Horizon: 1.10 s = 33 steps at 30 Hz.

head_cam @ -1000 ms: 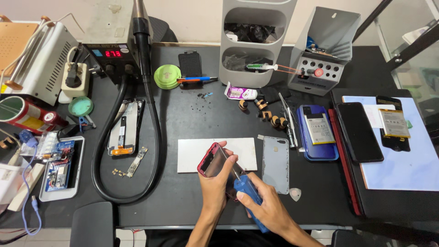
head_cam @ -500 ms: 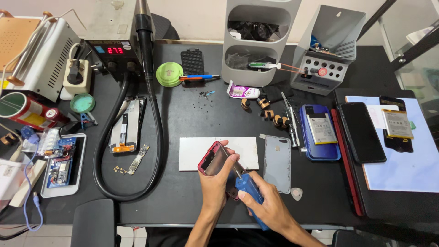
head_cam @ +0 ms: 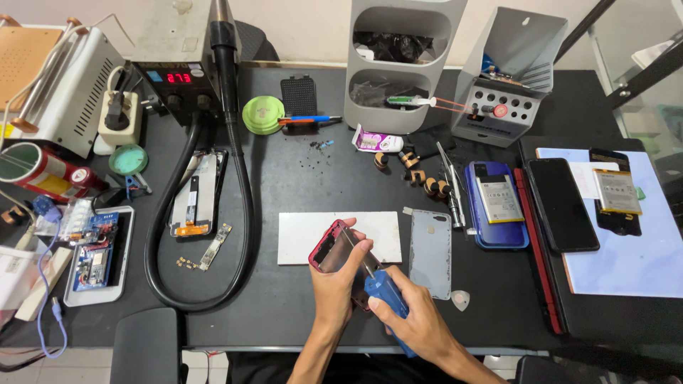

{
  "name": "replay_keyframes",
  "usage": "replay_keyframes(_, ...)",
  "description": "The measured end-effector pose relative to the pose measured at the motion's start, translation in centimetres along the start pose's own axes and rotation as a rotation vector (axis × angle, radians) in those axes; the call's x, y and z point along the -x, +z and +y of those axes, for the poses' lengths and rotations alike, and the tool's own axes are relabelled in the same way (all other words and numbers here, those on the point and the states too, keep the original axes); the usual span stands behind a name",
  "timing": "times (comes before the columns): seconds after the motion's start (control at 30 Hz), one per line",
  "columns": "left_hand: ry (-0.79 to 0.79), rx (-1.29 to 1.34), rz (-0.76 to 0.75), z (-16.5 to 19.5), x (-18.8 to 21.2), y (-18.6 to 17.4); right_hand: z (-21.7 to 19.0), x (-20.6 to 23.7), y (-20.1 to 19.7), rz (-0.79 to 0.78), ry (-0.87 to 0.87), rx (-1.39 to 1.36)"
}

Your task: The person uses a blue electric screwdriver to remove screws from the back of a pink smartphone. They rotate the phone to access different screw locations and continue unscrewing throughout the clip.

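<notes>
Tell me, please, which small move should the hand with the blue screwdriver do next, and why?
Probably keep turning in place: the right hand holds the blue screwdriver with its tip inside the red phone frame, which the left hand holds tilted above the table.

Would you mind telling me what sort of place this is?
Probably a phone repair bench: a hot-air station, an opened phone and loose batteries surround the hands working on a red phone.
</notes>
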<state>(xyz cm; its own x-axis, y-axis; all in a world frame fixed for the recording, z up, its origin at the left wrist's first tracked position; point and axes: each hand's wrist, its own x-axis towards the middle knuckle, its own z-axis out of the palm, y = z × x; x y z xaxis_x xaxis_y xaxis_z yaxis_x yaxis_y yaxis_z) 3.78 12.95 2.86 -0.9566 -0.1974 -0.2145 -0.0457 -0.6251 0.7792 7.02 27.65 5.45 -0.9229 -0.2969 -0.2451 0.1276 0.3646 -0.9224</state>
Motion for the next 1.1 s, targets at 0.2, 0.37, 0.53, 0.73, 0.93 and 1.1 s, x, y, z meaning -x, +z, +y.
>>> replay_keyframes(0.2, 0.021, -0.001, 0.008, -0.05, -0.16, -0.05, -0.24, -0.09, 0.08, -0.006, 0.023, -0.01)
replay_keyframes(0.37, 0.032, -0.022, -0.004, 0.04, -0.2, -0.19, -0.29, -0.08, 0.13, -0.001, 0.024, 0.0)
replay_keyframes(0.53, 0.013, -0.02, -0.005, 0.24, -0.2, -0.06, -0.27, -0.08, 0.03, 0.002, 0.019, 0.004)
replay_keyframes(0.73, 0.05, -0.008, -0.007, 0.59, -0.25, 0.06, -0.31, -0.14, -0.09, 0.001, 0.021, 0.021)
replay_keyframes(0.93, 0.04, 0.004, -0.008, 0.49, -0.14, -0.09, -0.24, -0.11, 0.04, -0.004, 0.021, 0.032)
replay_keyframes(1.1, 0.031, 0.005, -0.014, 0.28, -0.29, -0.14, -0.2, 0.01, 0.1, -0.002, 0.011, 0.038)
